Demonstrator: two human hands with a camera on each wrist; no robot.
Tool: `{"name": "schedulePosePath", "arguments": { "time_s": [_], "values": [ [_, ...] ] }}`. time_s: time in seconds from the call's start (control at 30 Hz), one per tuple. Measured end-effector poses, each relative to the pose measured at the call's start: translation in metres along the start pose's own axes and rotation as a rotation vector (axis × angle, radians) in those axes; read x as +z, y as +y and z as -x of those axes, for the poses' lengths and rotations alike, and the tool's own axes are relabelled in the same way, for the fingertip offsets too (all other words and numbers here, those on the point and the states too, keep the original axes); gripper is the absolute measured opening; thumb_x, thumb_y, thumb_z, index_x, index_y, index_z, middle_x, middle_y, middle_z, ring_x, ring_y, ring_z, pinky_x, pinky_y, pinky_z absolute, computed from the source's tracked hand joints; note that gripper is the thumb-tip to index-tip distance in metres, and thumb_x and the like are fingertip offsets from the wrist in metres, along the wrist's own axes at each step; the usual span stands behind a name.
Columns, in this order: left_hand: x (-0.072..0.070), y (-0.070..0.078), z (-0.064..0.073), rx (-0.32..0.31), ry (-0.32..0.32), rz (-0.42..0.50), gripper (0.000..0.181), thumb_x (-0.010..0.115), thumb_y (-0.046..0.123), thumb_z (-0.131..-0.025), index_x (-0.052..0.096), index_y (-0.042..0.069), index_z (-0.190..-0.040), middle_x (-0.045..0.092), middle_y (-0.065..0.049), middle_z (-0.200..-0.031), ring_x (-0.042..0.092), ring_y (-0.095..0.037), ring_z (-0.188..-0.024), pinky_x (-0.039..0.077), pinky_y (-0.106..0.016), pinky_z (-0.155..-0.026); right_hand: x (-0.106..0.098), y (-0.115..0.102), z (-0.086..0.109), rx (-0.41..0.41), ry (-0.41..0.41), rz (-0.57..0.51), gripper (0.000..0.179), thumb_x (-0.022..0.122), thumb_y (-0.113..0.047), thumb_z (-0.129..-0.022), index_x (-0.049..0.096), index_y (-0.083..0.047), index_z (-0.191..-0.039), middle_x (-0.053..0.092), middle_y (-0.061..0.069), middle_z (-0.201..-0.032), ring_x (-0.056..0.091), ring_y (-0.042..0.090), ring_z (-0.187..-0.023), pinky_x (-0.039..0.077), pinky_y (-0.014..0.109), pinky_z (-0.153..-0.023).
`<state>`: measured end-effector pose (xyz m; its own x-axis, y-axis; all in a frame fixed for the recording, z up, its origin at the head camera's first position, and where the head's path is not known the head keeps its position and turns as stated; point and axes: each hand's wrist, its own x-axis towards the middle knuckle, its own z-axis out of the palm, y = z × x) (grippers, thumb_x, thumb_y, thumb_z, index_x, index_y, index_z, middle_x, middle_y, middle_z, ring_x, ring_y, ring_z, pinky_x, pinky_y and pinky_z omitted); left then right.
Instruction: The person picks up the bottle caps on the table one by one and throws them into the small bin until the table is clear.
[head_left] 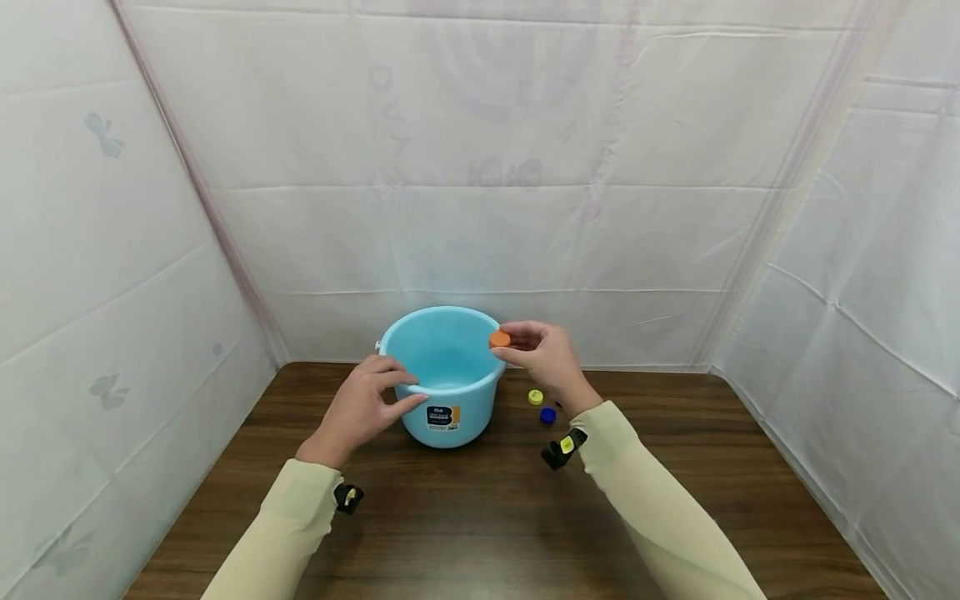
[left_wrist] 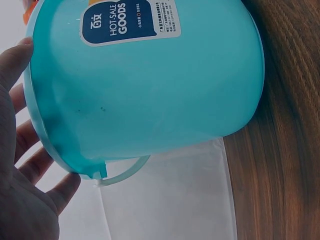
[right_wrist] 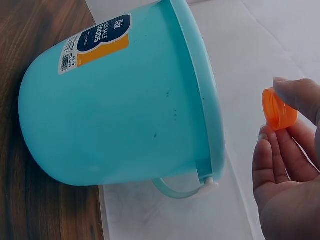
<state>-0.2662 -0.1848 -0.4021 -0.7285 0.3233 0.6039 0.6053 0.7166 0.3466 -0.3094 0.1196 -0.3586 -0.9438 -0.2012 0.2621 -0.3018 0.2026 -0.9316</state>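
Observation:
A light blue plastic bucket (head_left: 448, 417) with a label on its front stands upright on the wooden table. My left hand (head_left: 363, 404) holds its near left rim, thumb outside and fingers over the edge; the left wrist view shows that thumb (left_wrist: 17, 57) at the rim. Between thumb and fingertips, my right hand (head_left: 543, 354) pinches an orange bottle cap (right_wrist: 277, 110) at the right side of the bucket's rim, above rim height. In the right wrist view the cap's hollow side shows, apart from the bucket wall.
A yellow bottle cap (head_left: 536, 397) and a blue bottle cap (head_left: 548, 415) lie on the table (head_left: 465, 533) right of the bucket, below the right forearm. White sheeting (head_left: 480, 233) walls the table at the back and both sides. The bucket's handle (right_wrist: 175, 190) hangs toward the back.

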Motion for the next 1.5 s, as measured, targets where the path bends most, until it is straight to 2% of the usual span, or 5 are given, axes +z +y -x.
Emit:
{"name": "schedulePosePath", "arguments": {
  "time_s": [0.4, 0.77, 1.5],
  "values": [
    [0.0, 0.001, 0.0, 0.007, 0.004, 0.004, 0.023, 0.088, 0.032, -0.082, 0.081, 0.015, -0.096, 0.07, 0.001, -0.098, 0.058, -0.019, -0.101, 0.057, -0.044, -0.085, 0.011, 0.004, -0.009, -0.016, -0.003, -0.019, 0.042, 0.087, -0.022, -0.085, 0.073, -0.01, -0.123, 0.074, 0.01, -0.118, 0.071, 0.023, -0.105, 0.061, 0.032, -0.089],
    [0.0, 0.001, 0.0, -0.016, -0.005, 0.008, 0.024, 0.088, 0.033, -0.082, 0.082, 0.016, -0.097, 0.07, 0.002, -0.099, 0.058, -0.019, -0.102, 0.057, -0.044, -0.086, 0.021, 0.003, -0.011, -0.026, -0.007, 0.026, 0.036, 0.085, -0.016, -0.086, 0.074, -0.008, -0.119, 0.076, 0.01, -0.114, 0.073, 0.021, -0.101, 0.061, 0.032, -0.087],
    [0.0, 0.001, -0.001, -0.026, -0.013, 0.006, 0.026, 0.088, 0.034, -0.082, 0.082, 0.015, -0.098, 0.071, 0.001, -0.1, 0.059, -0.02, -0.103, 0.058, -0.045, -0.088, 0.028, 0.005, -0.016, -0.011, -0.014, 0.044, 0.04, 0.085, -0.018, -0.085, 0.073, -0.006, -0.122, 0.075, 0.014, -0.116, 0.072, 0.022, -0.101, 0.061, 0.031, -0.088]
  ]
}}
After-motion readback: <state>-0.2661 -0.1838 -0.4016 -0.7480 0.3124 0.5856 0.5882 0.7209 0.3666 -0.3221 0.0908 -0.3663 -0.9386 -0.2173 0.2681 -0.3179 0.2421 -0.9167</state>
